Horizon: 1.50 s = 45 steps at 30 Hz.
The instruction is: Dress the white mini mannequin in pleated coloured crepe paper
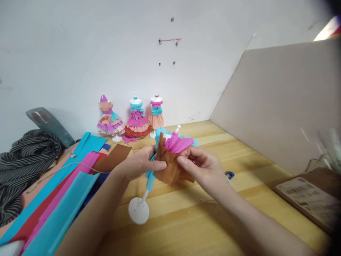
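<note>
Between my two hands is a small white dress form, tilted with its round base [139,211] toward me and its knobbed top [178,128] pointing away. Brown crepe paper [172,167] wraps its middle, with pink crepe paper [179,143] above and light blue crepe paper [150,180] showing at the side and lower down. My left hand [142,163] closes on the left edge of the brown paper, thumb on top. On the right edge, my right hand [198,161] pinches the brown paper between thumb and fingers.
Several sheets of coloured crepe paper [53,192] lie at the left beside a striped cloth [29,156] and a grey bottle [50,124]. Three dressed forms [137,119] stand by the wall. Scissors with a blue handle [229,175] lie behind my right wrist. A cardboard box [306,195] sits at right.
</note>
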### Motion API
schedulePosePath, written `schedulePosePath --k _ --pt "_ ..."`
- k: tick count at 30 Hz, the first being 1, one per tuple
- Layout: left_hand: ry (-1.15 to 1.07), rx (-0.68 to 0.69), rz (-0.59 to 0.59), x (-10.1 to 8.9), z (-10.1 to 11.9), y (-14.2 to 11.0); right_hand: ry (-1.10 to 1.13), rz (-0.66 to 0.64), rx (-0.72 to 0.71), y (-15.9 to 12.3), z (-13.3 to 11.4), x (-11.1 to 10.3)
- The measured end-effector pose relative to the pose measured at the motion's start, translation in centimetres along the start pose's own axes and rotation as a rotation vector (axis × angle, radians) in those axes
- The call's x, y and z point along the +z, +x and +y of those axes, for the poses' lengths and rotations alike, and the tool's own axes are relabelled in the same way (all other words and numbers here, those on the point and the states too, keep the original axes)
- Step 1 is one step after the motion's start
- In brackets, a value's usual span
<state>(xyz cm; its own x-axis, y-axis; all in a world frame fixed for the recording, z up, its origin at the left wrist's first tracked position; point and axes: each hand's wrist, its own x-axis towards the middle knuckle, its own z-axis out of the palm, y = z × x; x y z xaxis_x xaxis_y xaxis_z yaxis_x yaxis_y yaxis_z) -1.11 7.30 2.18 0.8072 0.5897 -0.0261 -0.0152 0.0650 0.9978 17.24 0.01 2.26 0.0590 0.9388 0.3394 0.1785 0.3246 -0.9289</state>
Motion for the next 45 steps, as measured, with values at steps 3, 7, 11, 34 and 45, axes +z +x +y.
schedulePosePath --k 3,7,11,34,45 --pt "0.049 0.014 -0.012 -0.2 -0.3 0.1 0.008 -0.003 0.008 -0.2 -0.5 0.1" --pt "0.125 0.040 0.011 -0.4 -0.7 0.2 0.033 -0.039 0.045 -0.4 -0.9 0.0" --pt "0.131 0.024 0.026 -0.4 -0.7 0.2 0.090 -0.119 0.084 -0.2 -0.8 -0.4" --pt "0.207 0.023 0.045 -0.2 -0.9 0.4 -0.131 0.042 -0.058 -1.0 -1.5 0.2" --pt "0.224 0.024 0.030 0.1 -0.5 0.5 -0.127 0.066 -0.081 -1.1 -1.6 0.3"
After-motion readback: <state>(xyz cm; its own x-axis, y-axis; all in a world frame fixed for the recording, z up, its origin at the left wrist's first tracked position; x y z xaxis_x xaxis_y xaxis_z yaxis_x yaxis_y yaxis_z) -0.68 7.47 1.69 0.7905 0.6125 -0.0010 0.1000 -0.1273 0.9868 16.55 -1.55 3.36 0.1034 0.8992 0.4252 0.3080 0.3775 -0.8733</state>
